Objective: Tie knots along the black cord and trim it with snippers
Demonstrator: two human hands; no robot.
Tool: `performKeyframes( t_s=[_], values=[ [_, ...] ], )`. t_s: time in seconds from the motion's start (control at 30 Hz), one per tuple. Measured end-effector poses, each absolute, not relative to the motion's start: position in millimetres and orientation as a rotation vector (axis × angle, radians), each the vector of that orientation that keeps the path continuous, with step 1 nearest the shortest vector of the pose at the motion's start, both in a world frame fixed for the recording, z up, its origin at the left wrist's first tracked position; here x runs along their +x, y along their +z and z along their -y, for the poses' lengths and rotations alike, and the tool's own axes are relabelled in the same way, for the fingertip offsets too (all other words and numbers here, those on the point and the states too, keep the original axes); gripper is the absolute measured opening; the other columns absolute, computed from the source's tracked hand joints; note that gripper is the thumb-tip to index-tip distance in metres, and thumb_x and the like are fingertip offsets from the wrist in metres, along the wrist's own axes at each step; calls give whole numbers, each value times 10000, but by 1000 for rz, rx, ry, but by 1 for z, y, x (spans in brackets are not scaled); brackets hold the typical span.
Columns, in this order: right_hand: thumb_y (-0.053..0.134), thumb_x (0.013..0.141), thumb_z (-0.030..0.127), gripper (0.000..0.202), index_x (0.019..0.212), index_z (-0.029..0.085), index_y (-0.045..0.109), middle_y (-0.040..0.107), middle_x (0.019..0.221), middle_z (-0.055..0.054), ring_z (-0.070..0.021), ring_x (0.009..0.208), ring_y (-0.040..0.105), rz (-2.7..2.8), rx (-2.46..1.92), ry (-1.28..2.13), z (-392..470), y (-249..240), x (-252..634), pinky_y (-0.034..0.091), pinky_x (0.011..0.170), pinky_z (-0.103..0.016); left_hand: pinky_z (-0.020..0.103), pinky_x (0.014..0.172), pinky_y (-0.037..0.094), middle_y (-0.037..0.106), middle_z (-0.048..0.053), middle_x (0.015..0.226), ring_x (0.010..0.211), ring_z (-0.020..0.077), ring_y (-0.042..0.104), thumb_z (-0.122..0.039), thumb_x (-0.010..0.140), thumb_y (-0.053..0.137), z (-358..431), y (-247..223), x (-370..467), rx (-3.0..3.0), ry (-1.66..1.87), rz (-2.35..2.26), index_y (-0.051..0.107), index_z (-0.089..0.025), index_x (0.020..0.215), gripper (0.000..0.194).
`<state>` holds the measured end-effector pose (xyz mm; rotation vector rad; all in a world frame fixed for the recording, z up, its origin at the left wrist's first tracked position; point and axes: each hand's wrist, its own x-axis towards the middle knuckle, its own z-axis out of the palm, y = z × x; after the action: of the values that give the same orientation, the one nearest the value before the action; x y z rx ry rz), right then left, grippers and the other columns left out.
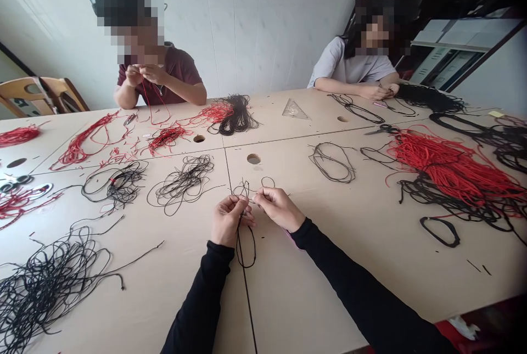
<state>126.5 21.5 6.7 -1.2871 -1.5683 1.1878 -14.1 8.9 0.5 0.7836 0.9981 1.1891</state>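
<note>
Over the seam in the table, my left hand [229, 218] pinches a thin black cord [254, 247]. One loop of that cord hangs below the fingers, and thin strands stick up above them. Close beside it on the right, my right hand [280, 206] is closed, thumb against fingertips, at the cord's upper strands. A small curl of cord rises above the right fingers. The exact spot where the fingertips grip is too small to make out.
Tangled black cords [45, 282] lie at left, with another black bundle [189, 178] nearer the middle. Red cords [444, 162] are heaped at right beside scissors [382, 129]. A clear triangle ruler [295, 110] lies farther back. Two people sit across the table [313, 299], both handling cords.
</note>
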Motion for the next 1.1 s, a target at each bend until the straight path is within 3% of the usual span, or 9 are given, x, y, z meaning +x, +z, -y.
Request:
performKeyframes(
  t_s=[0.3, 0.47, 0.57, 1.1],
  values=[
    [497, 831, 367, 245, 667, 189, 456, 386, 549, 53, -95, 499, 319, 1559, -1294, 1069, -20, 10, 125, 289, 488, -233, 267, 402, 501, 563, -18, 564, 440, 113, 535, -390, 626, 749, -9, -3, -12, 823, 1216, -1056, 569, -146, 716, 317],
    [552, 817, 339, 143, 854, 201, 552, 407, 593, 52, -109, 528, 403, 1673, -1269, 776, -12, 16, 119, 369, 547, -233, 226, 369, 416, 539, -23, 477, 373, 111, 506, -349, 704, 677, -4, -4, -7, 1162, 1198, -1189, 561, -165, 649, 225],
    [565, 808, 319, 131, 845, 201, 606, 395, 583, 49, -109, 525, 412, 1767, -1279, 706, -11, 16, 118, 376, 555, -232, 215, 364, 374, 535, -22, 455, 361, 109, 495, -319, 744, 627, -2, -3, -5, 1302, 1182, -1225, 572, -172, 637, 190],
    [533, 838, 388, 224, 807, 181, 611, 382, 535, 51, -108, 499, 369, 1619, -1299, 809, -15, 12, 121, 352, 517, -227, 222, 376, 411, 545, -29, 474, 360, 102, 489, -357, 757, 625, -4, -7, -6, 1281, 1144, -1218, 569, -159, 689, 217]
  ],
)
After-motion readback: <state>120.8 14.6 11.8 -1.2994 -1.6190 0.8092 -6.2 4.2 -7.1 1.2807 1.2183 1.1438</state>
